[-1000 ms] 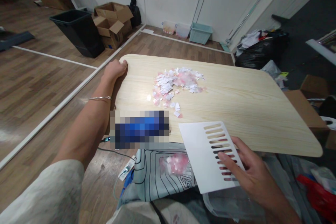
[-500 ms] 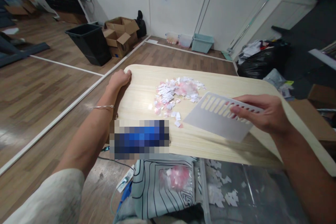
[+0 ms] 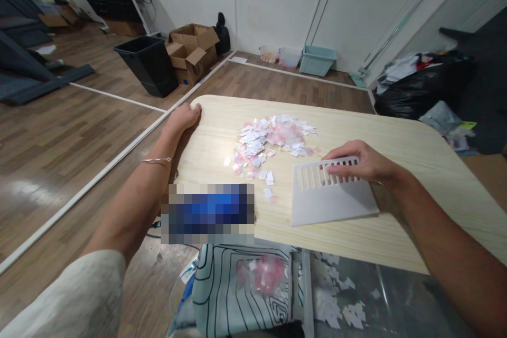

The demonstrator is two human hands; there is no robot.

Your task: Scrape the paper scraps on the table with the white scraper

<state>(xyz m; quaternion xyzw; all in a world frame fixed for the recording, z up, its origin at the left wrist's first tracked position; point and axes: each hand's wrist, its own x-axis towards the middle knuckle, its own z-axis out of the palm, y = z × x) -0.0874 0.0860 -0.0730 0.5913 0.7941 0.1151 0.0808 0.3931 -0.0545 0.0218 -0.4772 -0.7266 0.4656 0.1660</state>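
Observation:
My left hand is closed round the far left corner of a pale wooden tabletop. In my right hand is a white plastic scraper with a row of slots, its fingers gripping the slotted upper part. The scraper is tilted, and its lower edge is at or just above the wood; I cannot tell which. To its left lies a heap of small white paper pieces mixed with pinkish, filmy bits. A few loose pieces lie nearer me.
A pixelated blue object sits at the table's near left. Below the near edge are a patterned cloth with a pink packet and a clear bin with paper scraps. A black bin and cardboard boxes stand beyond.
My right hand has drawn the scraper left and toward me, turning it more upright with its long edge down. My left hand keeps hold of the table corner. The view has shifted slightly.

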